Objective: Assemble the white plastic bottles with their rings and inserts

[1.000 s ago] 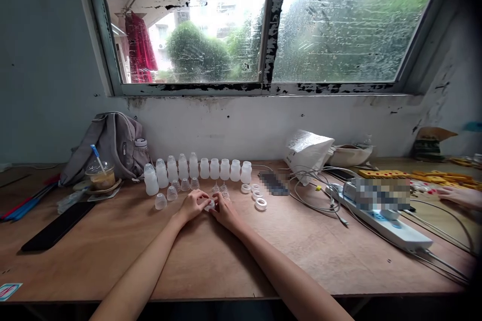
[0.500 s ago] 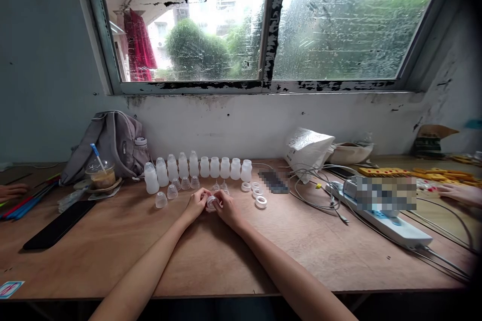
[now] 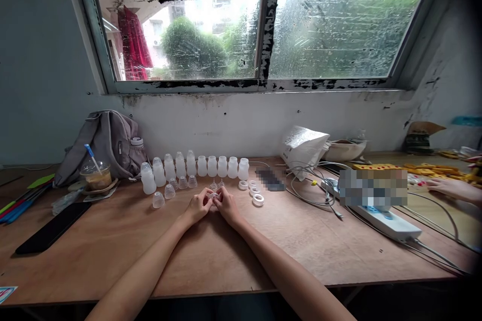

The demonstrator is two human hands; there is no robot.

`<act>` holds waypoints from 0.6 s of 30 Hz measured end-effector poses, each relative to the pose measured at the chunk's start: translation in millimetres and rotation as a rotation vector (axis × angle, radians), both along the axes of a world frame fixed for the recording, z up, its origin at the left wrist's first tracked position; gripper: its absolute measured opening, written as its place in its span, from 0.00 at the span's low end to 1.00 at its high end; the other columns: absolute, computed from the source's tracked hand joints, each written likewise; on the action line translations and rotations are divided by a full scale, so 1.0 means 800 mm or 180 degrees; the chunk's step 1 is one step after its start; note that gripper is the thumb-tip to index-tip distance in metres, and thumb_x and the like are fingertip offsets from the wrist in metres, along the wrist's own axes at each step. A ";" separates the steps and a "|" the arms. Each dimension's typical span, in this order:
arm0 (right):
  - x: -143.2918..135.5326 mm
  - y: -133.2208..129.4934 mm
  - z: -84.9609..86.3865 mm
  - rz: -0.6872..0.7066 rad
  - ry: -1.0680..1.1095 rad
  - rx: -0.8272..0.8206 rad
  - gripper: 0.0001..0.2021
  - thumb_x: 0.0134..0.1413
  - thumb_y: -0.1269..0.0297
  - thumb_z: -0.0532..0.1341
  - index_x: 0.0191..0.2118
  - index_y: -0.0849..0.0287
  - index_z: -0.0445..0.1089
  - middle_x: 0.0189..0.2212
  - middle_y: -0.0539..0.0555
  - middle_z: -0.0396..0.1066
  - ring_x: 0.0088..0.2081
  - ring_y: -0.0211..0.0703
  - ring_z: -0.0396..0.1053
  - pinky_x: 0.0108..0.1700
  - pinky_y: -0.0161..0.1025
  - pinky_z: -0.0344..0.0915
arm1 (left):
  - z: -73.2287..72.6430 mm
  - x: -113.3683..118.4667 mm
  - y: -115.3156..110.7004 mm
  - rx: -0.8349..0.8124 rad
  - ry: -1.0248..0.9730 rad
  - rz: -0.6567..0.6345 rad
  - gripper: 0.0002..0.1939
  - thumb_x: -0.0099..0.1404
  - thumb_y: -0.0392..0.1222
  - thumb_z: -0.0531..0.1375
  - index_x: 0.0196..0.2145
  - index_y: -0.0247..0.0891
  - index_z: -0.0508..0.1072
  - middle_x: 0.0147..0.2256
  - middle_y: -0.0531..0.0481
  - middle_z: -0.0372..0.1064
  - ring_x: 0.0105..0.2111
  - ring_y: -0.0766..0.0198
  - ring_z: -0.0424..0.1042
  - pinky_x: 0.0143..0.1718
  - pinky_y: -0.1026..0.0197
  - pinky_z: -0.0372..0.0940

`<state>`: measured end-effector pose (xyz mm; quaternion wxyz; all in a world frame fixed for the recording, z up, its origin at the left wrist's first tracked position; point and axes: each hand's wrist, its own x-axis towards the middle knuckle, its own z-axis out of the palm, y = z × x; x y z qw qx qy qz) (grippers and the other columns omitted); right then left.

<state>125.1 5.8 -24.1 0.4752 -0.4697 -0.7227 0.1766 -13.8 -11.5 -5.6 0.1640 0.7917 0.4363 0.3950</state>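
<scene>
My left hand [image 3: 199, 206] and my right hand [image 3: 228, 206] meet over the table, their fingers closed around a small white bottle collar ring [image 3: 214, 196]. The fingers cover most of it. Just beyond them stand clear bottle nipples [image 3: 213, 185]. Behind runs a row of frosted baby bottles [image 3: 212, 166]; those at the left end wear domed covers, while those at the right end have open necks. Loose translucent domed caps [image 3: 158, 200] sit left of my hands. White collar rings [image 3: 258, 200] lie to the right of them.
At left are a grey backpack [image 3: 109, 145], an iced drink cup [image 3: 96, 176] and a black flat case [image 3: 52, 228]. Right are a silvery bag [image 3: 304, 148], tangled cables [image 3: 312, 202] and a white power strip [image 3: 391, 223]. Another person's hand [image 3: 454, 189] rests at far right.
My fingers have drawn closer around the collar ring, which shows less and looks more edge-on. The view has shifted slightly, and another person's hand at far left has gone out of sight.
</scene>
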 end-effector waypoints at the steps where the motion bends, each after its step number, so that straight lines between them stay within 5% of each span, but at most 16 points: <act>1: 0.000 0.000 0.000 -0.0005 -0.0011 -0.0005 0.03 0.42 0.67 0.52 0.28 0.57 0.59 0.17 0.45 0.57 0.20 0.36 0.55 0.24 0.31 0.50 | 0.000 0.000 0.000 0.0016 0.0054 0.0045 0.08 0.58 0.39 0.51 0.37 0.40 0.64 0.21 0.55 0.66 0.21 0.67 0.66 0.24 0.67 0.58; 18: -0.004 0.002 0.001 -0.0087 0.0091 -0.0294 0.05 0.38 0.71 0.52 0.27 0.58 0.58 0.17 0.45 0.57 0.20 0.35 0.56 0.23 0.30 0.50 | -0.006 0.002 0.000 0.0097 0.0238 0.0042 0.10 0.59 0.36 0.50 0.38 0.39 0.64 0.27 0.53 0.70 0.26 0.66 0.69 0.29 0.66 0.60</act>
